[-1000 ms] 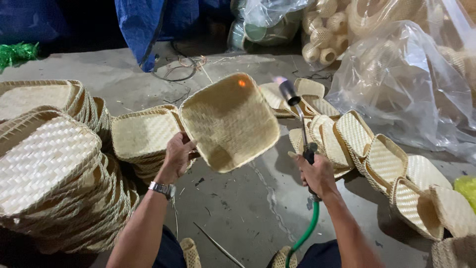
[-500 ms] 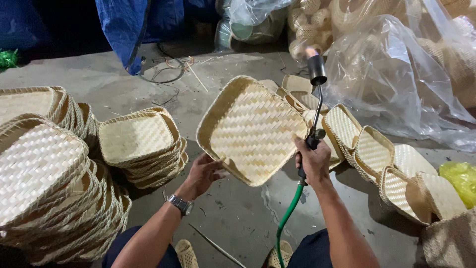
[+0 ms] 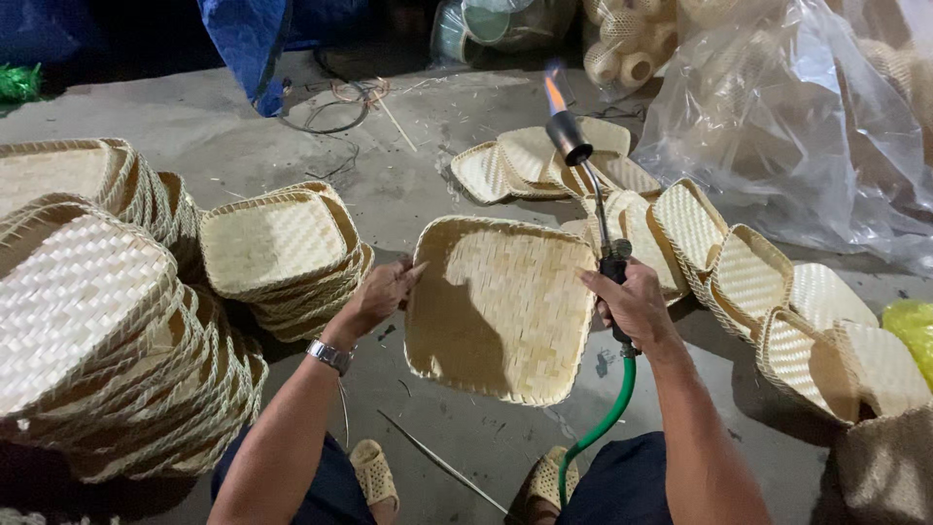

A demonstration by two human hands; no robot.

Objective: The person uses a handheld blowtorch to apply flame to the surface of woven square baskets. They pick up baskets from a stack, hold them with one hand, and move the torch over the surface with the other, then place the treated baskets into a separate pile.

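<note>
Left hand (image 3: 377,297) gripping woven tray (image 3: 501,306) (seemingly its rim), right hand (image 3: 634,305) clenched on lit torch (image 3: 583,185)

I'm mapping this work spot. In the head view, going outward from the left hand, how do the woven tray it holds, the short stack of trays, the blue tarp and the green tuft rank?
1. Woven tray: its edge is in the left hand.
2. Short stack of trays: just to the hand's left, on the floor.
3. Blue tarp: up at the far edge.
4. Green tuft: far top-left corner.
</note>
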